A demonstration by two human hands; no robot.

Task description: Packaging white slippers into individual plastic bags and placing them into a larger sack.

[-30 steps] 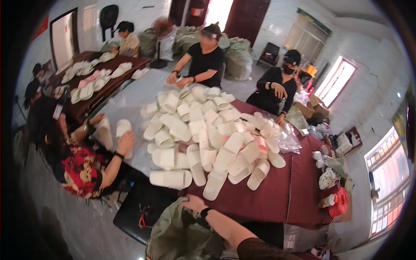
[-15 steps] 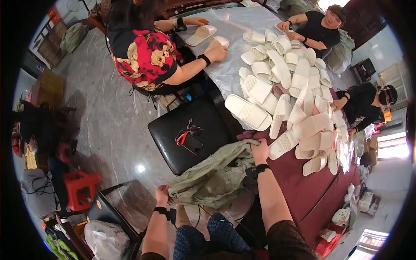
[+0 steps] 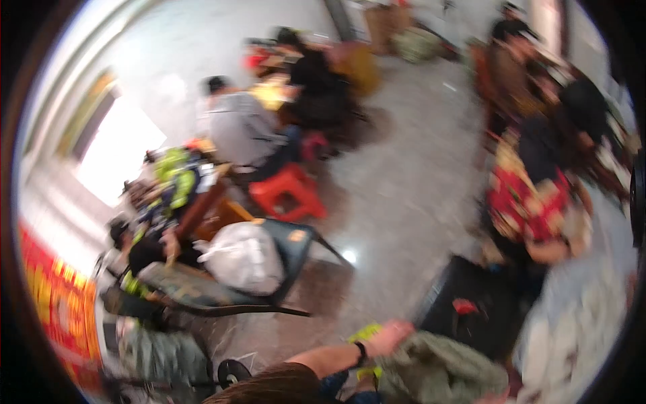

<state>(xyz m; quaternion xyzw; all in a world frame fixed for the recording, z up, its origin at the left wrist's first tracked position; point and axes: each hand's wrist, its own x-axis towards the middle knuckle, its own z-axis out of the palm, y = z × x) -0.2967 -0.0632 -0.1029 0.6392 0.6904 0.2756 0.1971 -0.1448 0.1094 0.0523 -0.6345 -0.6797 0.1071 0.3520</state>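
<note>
One hand [image 3: 390, 334] shows, blurred, resting on the crumpled olive-green cloth bundle [image 3: 441, 367] at the lower edge; its grip I cannot tell. With the view blurred, the cloth could slip floorward.

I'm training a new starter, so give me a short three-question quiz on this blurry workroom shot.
1. True or false: the red plastic stool stands on a table.
2. The right hand, with a black wristband, rests on: A a white slipper; B an olive-green cloth; C a cardboard box.
3. What lies in the dark cart on the left?

Key: 1 false, it stands on the floor. 2 B. 3 a full white sack.
</note>
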